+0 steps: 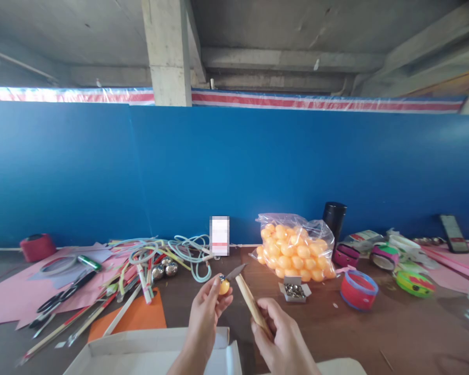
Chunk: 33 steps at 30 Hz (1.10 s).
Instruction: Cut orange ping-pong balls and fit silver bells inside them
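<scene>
My left hand (209,304) is closed around a small orange ball (224,287), which looks like a ping-pong ball. A dark pointed blade (235,272) sticks out beside the ball; how it is held is hidden by the fingers. In my right hand (277,330) is a light wooden stick (250,302), tilted with its upper end close to the blade. A clear bag of orange balls (293,252) stands behind the hands. Just in front of that bag, a small open box (295,291) contains shiny metal pieces.
An open white carton (140,346) lies at the near left. Scissors (62,297), pale cords (191,255), steel balls (171,269) and coloured paper (8,297) cover the left side. Tape rolls (359,289) and a black cylinder (333,224) stand right, before a blue partition (238,166).
</scene>
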Available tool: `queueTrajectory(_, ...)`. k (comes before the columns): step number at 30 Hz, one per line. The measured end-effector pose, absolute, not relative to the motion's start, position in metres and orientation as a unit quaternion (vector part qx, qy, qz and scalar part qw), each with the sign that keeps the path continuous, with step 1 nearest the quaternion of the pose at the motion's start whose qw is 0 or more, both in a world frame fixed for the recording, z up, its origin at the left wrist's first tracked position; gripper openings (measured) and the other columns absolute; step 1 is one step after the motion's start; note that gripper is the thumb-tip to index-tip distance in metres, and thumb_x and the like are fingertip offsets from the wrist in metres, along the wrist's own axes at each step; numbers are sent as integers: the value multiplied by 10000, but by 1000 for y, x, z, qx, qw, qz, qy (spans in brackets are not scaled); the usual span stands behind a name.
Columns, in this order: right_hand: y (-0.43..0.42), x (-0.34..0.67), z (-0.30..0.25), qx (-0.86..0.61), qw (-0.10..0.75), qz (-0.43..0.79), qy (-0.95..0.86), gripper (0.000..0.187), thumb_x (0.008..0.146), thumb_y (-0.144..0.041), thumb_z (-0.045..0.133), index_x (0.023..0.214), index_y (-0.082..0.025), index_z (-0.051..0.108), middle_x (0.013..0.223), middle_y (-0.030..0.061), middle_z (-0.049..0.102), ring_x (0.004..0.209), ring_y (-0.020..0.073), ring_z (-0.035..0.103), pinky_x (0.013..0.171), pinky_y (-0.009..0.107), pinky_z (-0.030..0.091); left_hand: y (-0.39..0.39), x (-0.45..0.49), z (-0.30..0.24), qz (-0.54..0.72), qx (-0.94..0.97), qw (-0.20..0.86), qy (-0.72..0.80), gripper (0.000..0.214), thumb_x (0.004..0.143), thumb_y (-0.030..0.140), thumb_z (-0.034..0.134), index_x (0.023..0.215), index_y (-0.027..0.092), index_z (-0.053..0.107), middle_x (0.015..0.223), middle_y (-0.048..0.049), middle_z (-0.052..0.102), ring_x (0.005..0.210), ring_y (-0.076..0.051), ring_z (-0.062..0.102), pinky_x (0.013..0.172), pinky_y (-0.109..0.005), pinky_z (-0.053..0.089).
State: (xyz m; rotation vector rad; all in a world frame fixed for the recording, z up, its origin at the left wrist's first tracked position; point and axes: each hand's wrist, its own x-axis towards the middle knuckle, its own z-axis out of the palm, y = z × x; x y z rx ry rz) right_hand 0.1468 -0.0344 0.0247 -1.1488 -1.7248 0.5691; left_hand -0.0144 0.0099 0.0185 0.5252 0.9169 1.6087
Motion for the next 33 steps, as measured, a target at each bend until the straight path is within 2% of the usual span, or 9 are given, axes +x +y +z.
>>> queueTrajectory(7, -35, 146, 26, -473, 478, 236, -701, 157, 765, -253, 477, 887, -192, 555, 670, 7, 633, 504, 129, 554, 438, 181, 424, 7, -11, 24, 690, 214, 565, 397, 311, 710, 253, 731, 971, 109, 639, 765, -75, 696, 671, -160, 694, 601, -233, 573)
queueTrajectory(22, -34, 147, 25, -472, 489, 268, -683, 164, 790, -327, 480, 889, -202, 517, 697, 18, 644, 502, 133, 588, 453, 192, 468, 8, -14, 22, 686, 216, 577, 387, 304, 697, 249, 740, 949, 110, 640, 795, -82, 705, 700, -176, 697, 626, -262, 581)
queueTrajectory(29, -35, 146, 22, -464, 486, 248, -698, 163, 779, -281, 483, 909, -195, 531, 683, 11, 628, 500, 125, 562, 427, 177, 432, 9, -15, 18, 686, 219, 575, 388, 301, 695, 281, 741, 919, 107, 642, 767, -79, 697, 682, -167, 694, 603, -242, 573)
queueTrajectory(33, -35, 146, 22, -466, 479, 234, -706, 166, 759, -243, 480, 907, -193, 536, 709, 21, 647, 539, 136, 581, 468, 188, 451, 10, -15, 17, 680, 224, 578, 391, 311, 681, 307, 751, 897, 111, 642, 756, -69, 690, 672, -163, 693, 589, -229, 570)
